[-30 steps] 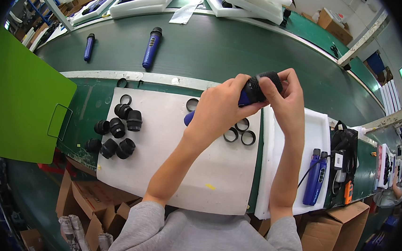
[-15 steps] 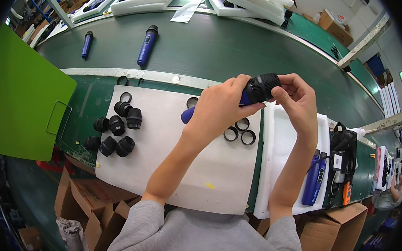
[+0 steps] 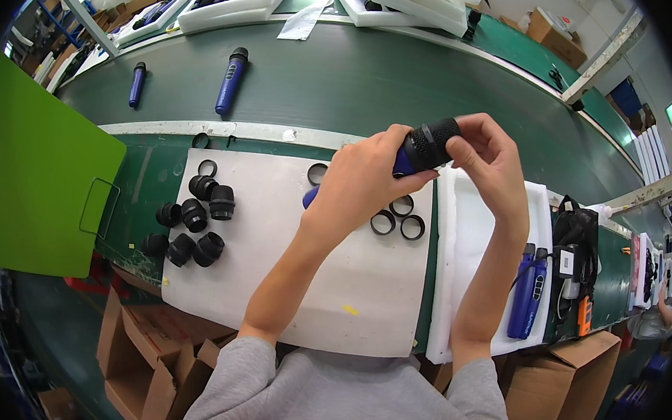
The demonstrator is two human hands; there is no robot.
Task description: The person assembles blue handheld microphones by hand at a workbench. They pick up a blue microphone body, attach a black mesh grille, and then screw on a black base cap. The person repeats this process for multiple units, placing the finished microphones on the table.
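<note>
Approx. seven black mic heads (image 3: 193,215) are grouped by the L. edge of the white mat (image 3: 362,275) on the green desk (image 3: 153,172). By the L. hand (image 3: 358,176), fingers closed round the body, a blue mic (image 3: 413,154) is held up near the mat's far R. corner; three black rings (image 3: 403,216) are seen below. Its long axis is slanted up to the R., black grille (image 3: 441,136) pointed at the R. hand (image 3: 493,163), nearer that end, w/ bent fingers placed part-open there; firm hold can't be confirmed. Two more blue mics (image 3: 531,304) are laid along the foam tray's (image 3: 447,258) R. edge.
</note>
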